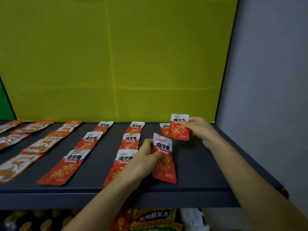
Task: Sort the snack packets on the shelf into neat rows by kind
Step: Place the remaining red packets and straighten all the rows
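Dark shelf [200, 164], left hand [145, 162], right hand [198, 129] pinching packets [164, 170]

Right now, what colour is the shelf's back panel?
Yellow-green back panel, clearest in the head view.

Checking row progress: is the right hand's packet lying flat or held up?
Held up: the right hand pinches the packet at its top corner, and it stands nearly upright.

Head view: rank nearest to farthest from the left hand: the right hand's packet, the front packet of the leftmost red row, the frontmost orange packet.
1. Packet in the right hand, just back-right of the left hand.
2. Front packet of the leftmost red row, to its left.
3. Frontmost orange packet, far left.
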The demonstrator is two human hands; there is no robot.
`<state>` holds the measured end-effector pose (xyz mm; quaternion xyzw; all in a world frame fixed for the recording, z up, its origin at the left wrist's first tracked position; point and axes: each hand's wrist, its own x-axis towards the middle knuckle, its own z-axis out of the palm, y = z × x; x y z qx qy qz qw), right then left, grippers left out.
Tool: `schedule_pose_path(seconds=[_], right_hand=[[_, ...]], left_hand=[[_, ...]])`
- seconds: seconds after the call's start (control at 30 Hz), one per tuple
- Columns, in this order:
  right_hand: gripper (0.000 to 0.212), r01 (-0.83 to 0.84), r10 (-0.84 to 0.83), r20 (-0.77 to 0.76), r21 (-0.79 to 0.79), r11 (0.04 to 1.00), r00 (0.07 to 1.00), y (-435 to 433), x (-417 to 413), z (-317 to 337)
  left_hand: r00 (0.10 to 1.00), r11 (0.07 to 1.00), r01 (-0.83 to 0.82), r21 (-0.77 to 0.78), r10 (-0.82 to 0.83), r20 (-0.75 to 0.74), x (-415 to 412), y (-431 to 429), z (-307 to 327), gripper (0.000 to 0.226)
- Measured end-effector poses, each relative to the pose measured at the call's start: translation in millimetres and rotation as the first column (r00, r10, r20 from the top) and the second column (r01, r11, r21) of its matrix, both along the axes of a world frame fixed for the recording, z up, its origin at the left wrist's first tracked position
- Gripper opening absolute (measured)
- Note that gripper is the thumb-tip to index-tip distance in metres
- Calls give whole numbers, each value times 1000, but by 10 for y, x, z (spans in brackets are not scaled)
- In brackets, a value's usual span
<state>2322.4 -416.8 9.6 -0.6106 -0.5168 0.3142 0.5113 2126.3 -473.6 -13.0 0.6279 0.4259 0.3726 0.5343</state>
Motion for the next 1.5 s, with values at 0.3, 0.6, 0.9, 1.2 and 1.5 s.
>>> schedule_pose_path(seconds=[0.3,0.6,0.9,1.2,1.5], right_hand=[[24,49,-19,222,-131,990,975,245,-112,-313],[33,86,-20,409,-144,986,912,222,-109,-336],[35,78,8,527,-140,987,850,185,-116,-313],[42,106,-23,593,-105,989,805,149,-91,-330],[49,51,60,662,-147,988,747,106,-63,-392]], left_hand=[[921,960,77,270,35,-388,-165,-120,-33,38],[857,844,115,523,182,-481,77,-57,-162,43],[690,754,185,631,358,-629,252,18,-211,38],[692,743,101,662,425,-584,275,69,-234,36],[717,939,50,339,203,-667,594,584,-63,44]])
